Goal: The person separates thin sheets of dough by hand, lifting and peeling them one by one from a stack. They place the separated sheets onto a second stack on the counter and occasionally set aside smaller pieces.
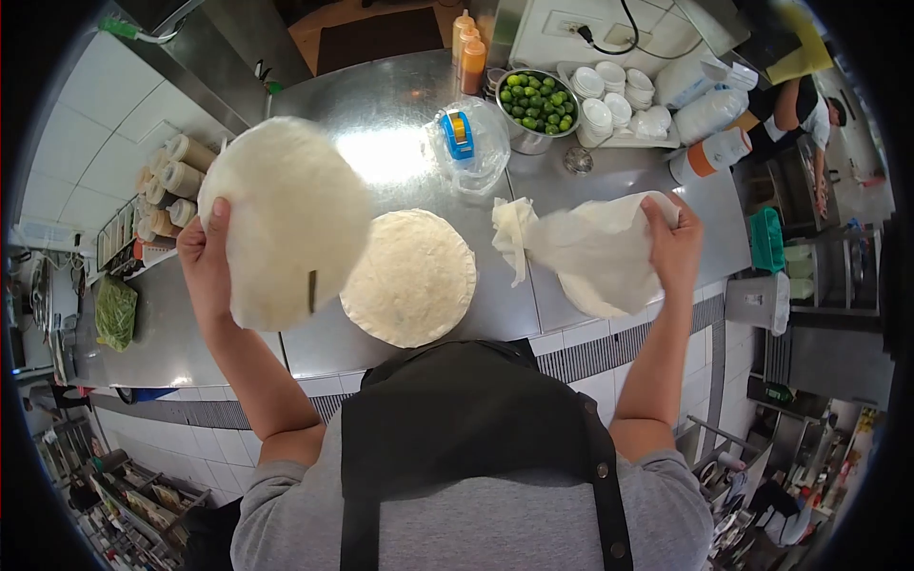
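In my raised left hand (208,252) is a large, pale flour tortilla (286,219), pinched at its left edge with the thumb on top. A short dark mark shows near its lower edge. Beside it on the steel counter lies a round stack of tortillas (409,278), partly overlapped by the raised one. On the other side, my right hand (674,238) grips a thin white sheet (605,243) by its upper right corner, and the sheet hangs blurred over the counter. A crumpled white piece (515,233) lies at its left end.
Behind the stack are a blue tape dispenser (457,135) on clear plastic, a steel bowl of limes (536,143) and orange squeeze bottles (471,65). White cups (611,90) fill a tray at the back right. Capped containers (179,181) and a green bag (116,312) stand left.
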Tool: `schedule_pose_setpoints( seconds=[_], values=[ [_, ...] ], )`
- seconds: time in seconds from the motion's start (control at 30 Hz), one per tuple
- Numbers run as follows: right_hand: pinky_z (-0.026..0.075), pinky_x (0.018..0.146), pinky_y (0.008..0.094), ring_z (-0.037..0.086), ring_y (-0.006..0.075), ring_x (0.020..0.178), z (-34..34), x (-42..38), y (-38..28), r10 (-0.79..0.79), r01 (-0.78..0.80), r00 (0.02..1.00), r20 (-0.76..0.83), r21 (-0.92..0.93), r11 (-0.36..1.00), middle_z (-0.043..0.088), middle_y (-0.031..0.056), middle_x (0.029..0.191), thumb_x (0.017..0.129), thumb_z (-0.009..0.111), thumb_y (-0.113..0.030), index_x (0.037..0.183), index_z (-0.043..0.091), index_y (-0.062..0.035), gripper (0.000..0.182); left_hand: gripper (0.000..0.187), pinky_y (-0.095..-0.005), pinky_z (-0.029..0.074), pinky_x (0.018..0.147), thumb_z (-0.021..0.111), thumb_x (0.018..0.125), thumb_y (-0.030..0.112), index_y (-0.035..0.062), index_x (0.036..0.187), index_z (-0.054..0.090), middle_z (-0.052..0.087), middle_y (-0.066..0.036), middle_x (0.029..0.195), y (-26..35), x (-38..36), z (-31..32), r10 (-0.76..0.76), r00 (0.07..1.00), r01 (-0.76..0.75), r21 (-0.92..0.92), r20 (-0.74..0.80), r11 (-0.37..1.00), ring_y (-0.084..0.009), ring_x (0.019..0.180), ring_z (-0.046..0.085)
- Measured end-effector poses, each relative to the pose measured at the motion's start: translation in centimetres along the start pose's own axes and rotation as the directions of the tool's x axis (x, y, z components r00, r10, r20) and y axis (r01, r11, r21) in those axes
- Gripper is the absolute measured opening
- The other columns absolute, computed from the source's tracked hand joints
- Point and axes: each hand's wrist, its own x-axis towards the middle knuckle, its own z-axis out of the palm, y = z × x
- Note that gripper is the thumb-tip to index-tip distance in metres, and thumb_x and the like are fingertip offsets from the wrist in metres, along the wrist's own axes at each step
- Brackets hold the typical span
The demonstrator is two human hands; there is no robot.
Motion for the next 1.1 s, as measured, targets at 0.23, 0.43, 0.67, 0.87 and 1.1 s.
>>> schedule_pose_setpoints(
  seconds=[0.23, 0.43, 0.67, 0.87, 1.1],
  values=[
    [0.041, 0.055, 0.0306, 0.047, 0.0091, 0.06, -4.9, 0.9, 0.0, -0.1, 0.215, 0.965, 0.244, -0.512, 0.832, 0.062, 0.0079, 0.067, 0.096, 0.066, -0.028, 0.085, 0.062, 0.0059, 0.036, 0.034, -0.0202, 0.042, 0.059, 0.066, 0.098, 0.033, -0.0002, 0.092, 0.072, 0.067, 0.002, 0.074, -2.5, -0.6, 1.7, -0.053, 0.993, 0.038, 0.143, 0.102, 0.989, -0.0023, 0.064, 0.055],
    [0.046, 0.057, 0.0283, 0.059, 0.01, 0.066, -4.5, 1.9, 0.3, 0.254, -0.253, 0.967, 0.011, 0.127, 0.959, 0.068, 0.0047, 0.077, 0.096, 0.066, -0.025, 0.096, 0.067, 0.0037, 0.029, 0.034, -0.0201, 0.042, 0.059, 0.066, 0.098, 0.032, -0.0005, 0.091, 0.072, 0.067, 0.002, 0.075, -3.0, -0.9, 2.7, -0.014, 0.986, -0.01, 0.147, 0.163, 0.989, -0.0019, 0.065, 0.054],
    [0.051, 0.057, 0.0288, 0.063, 0.0124, 0.071, -6.8, 1.5, 9.3, 0.435, -0.332, 0.864, -0.252, 0.363, 0.87, 0.067, 0.0063, 0.09, 0.095, 0.068, -0.03, 0.109, 0.063, 0.006, 0.039, 0.035, -0.0205, 0.042, 0.059, 0.066, 0.098, 0.033, -0.0012, 0.092, 0.072, 0.068, 0.002, 0.076, -3.0, -0.9, 2.1, -0.021, 0.974, -0.014, 0.153, 0.224, 0.988, -0.0022, 0.065, 0.054],
    [0.048, 0.057, 0.0278, 0.06, 0.0145, 0.071, -5.7, -4.9, 25.5, 0.644, -0.67, 0.703, -0.301, 0.023, 0.742, 0.064, 0.0077, 0.087, 0.092, 0.071, -0.028, 0.132, 0.053, 0.0034, 0.054, 0.036, -0.0206, 0.042, 0.059, 0.066, 0.098, 0.033, -0.0017, 0.092, 0.072, 0.067, 0.001, 0.075, -3.3, -0.9, 2.7, -0.037, 0.967, -0.006, 0.17, 0.252, 0.985, -0.0024, 0.065, 0.054],
    [0.053, 0.072, 0.0291, 0.064, 0.0217, 0.09, -5.1, -7.9, 27.4, 0.32, -0.31, 0.936, -0.147, 0.086, 0.947, 0.056, 0.0135, 0.12, 0.083, 0.067, 0.001, 0.138, 0.051, -0.0085, 0.058, 0.036, -0.0205, 0.042, 0.059, 0.066, 0.098, 0.034, -0.0019, 0.093, 0.072, 0.067, 0.001, 0.075, -2.8, -0.7, 3.6, -0.026, 0.97, -0.024, 0.203, 0.241, 0.979, -0.0027, 0.065, 0.054]
  ],
)
